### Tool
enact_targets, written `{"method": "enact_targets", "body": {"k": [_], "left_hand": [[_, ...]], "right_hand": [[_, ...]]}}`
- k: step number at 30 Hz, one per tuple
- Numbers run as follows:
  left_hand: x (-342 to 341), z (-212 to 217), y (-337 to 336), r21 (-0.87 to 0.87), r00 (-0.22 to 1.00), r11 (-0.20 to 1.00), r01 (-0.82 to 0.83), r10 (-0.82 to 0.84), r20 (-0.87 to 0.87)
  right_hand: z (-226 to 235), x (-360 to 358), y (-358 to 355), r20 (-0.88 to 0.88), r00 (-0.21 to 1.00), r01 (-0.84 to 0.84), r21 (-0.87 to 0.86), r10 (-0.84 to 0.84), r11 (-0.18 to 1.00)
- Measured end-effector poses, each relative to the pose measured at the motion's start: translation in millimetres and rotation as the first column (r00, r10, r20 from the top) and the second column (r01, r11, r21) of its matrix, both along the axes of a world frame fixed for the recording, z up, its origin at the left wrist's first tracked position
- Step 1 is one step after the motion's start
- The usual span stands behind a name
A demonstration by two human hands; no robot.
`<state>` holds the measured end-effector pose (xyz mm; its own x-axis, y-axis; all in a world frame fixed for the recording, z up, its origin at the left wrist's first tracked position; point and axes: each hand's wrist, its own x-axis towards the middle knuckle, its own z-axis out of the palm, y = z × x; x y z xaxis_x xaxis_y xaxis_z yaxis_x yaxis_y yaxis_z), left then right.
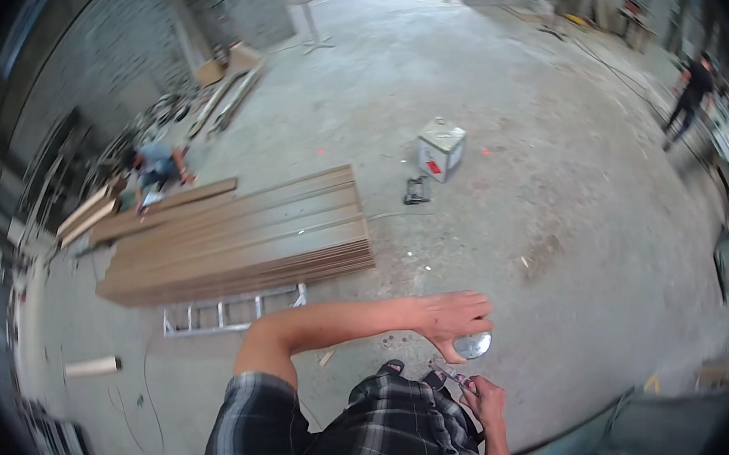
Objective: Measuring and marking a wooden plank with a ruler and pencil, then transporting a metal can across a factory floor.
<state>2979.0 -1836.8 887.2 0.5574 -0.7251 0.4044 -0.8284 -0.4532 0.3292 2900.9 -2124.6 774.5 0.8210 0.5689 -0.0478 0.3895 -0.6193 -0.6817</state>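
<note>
My left arm reaches across in front of me, and my left hand (452,317) is curled round a shiny, round, silvery thing (473,345) that looks like a small tin. Just below it, nearer my body, my right hand (487,400) is closed on a slim metal hand tool with reddish parts (457,377). The tool points up and left, its tip a little short of the left hand and apart from the round thing. Motion blur and small size hide the tool's exact kind.
Ahead on the left lies a long stack of brown boards (244,238), with a metal ladder (233,312) beside it. A square metal can (442,147) and a dark power tool (416,190) stand ahead. One person (160,166) crouches beyond the boards; another (696,94) stands far right.
</note>
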Motion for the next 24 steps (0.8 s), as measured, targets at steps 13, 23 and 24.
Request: {"method": "enact_targets", "body": {"k": [13,23,24], "left_hand": [[-21,-3,19,0.089,0.97,0.967,-0.24,0.242,-0.016],[-12,-26,33,0.035,0.712,0.712,-0.701,0.702,-0.016],[-7,-30,36,0.043,0.67,0.671,-0.74,0.742,-0.034]], "right_hand": [[-8,72,2,0.06,0.95,-0.303,-0.065,0.307,0.951],[-19,132,49,0.044,0.908,-0.407,-0.137,0.416,0.903],[-21,139,55,0.03,0.908,-0.411,-0.139,0.418,0.901]]}}
